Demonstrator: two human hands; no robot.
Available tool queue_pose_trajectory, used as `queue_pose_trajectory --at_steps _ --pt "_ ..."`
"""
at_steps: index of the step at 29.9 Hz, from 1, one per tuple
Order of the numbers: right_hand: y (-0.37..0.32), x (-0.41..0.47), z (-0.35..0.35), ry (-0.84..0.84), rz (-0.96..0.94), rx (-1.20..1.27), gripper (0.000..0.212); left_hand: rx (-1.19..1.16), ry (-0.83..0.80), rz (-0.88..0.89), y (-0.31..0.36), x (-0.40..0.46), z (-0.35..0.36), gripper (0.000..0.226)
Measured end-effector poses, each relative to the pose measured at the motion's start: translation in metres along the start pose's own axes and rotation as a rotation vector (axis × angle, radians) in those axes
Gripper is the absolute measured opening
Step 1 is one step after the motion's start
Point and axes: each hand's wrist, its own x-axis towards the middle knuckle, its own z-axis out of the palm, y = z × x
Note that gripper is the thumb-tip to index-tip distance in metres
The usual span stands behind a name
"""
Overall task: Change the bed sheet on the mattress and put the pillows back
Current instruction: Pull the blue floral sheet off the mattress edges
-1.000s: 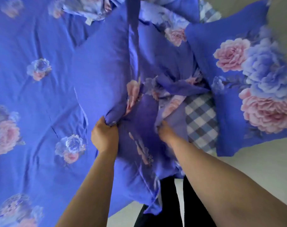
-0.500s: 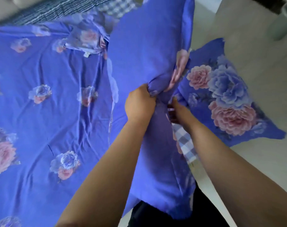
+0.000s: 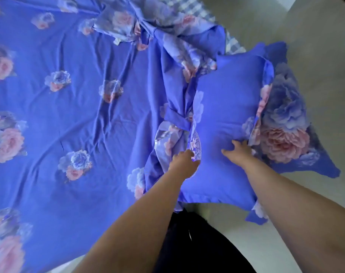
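A blue flowered bed sheet (image 3: 73,119) is spread over the mattress on the left, with a twisted bunch of it (image 3: 177,107) along the bed's right side. A plain blue pillow (image 3: 226,107) lies on a second pillow with big pink and blue flowers (image 3: 285,138), at the bed's right edge and partly over the floor. My left hand (image 3: 184,161) grips the top pillow's left edge, fingers curled. My right hand (image 3: 238,151) holds its right edge, thumb lying on top.
Blue and white checked fabric (image 3: 233,45) shows at the bed's far right corner. Pale floor (image 3: 315,32) runs along the right and near side. My dark trousers (image 3: 197,243) stand against the bed's near edge.
The pillow that I held upright in both hands now lies flat on the flowered pillow. Both hands have come down with it and moved apart to its edges.
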Motion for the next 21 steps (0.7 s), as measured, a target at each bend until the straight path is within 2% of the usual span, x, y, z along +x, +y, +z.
queue_pose_trajectory --at_steps 2,4,5,10,13,16,19,21 --pt "-0.012 -0.010 0.010 0.096 0.009 0.045 0.064 -0.082 0.016 -0.116 -0.040 -0.019 0.006 0.043" --pt "-0.034 -0.027 0.025 0.143 -0.087 0.087 0.050 -0.132 0.030 -0.209 -0.079 -0.042 0.013 0.041" --pt "-0.049 -0.037 0.036 0.095 -0.150 0.086 0.044 -0.171 0.038 -0.260 -0.097 -0.055 0.017 0.039" --pt "-0.129 -0.124 0.124 -0.349 -0.420 0.002 0.014 -0.497 0.105 -0.450 -0.186 -0.115 0.037 0.019" --pt "-0.162 -0.179 0.197 -0.489 -0.494 -0.092 0.021 -0.665 0.183 -0.520 -0.242 -0.154 0.052 0.029" --pt "-0.194 -0.232 0.265 -0.619 -0.553 -0.217 0.025 -0.795 0.294 -0.590 -0.312 -0.196 0.066 0.029" --pt "-0.228 -0.279 0.329 -0.645 -0.553 -0.235 0.026 -0.929 0.435 -0.644 -0.390 -0.241 0.081 0.018" --pt "-0.250 -0.313 0.371 -0.607 -0.514 -0.199 0.027 -1.021 0.451 -0.683 -0.446 -0.275 0.096 0.018"
